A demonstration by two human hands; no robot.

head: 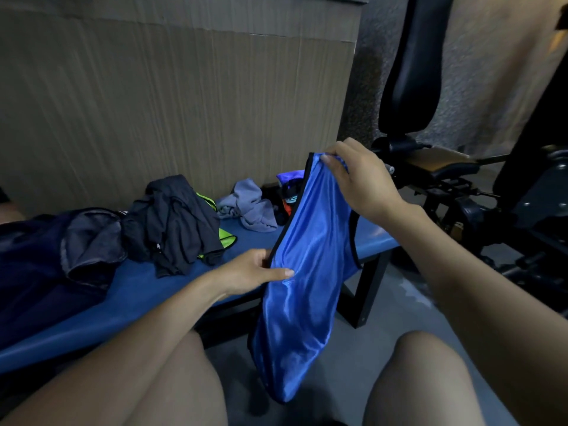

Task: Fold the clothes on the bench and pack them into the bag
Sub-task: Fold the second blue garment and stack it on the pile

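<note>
At the far left of the blue desk (129, 305) the dark bag (46, 272) lies with its mouth gaping toward the clothes, so packing has a ready target. Just right of it sits a heap of black clothes (172, 229) over a neon-yellow piece (226, 241), then a crumpled grey cloth (252, 207) farther along, all unfolded. Near the middle, the left hand (255, 272) pinches the black-trimmed edge of the blue vest (301, 272), thumb on the front and fingers curled behind. The vest hangs in the air in front of the desk's near edge, its lower end drooping between the knees. The right hand (359, 179) grips the top corner, fingers curled round the fabric, held higher and farther than the left. The step in hand looks like squaring the vest for its first fold. To do it well, I would draw the two held points apart until the trim runs taut, let the slippery fabric hang flat, then lay it on the bare desk surface right of the black heap before doubling it over, since satin like this is likely to slide out of a fold made in mid-air. Gym equipment (461, 179) stands at the far right.
</note>
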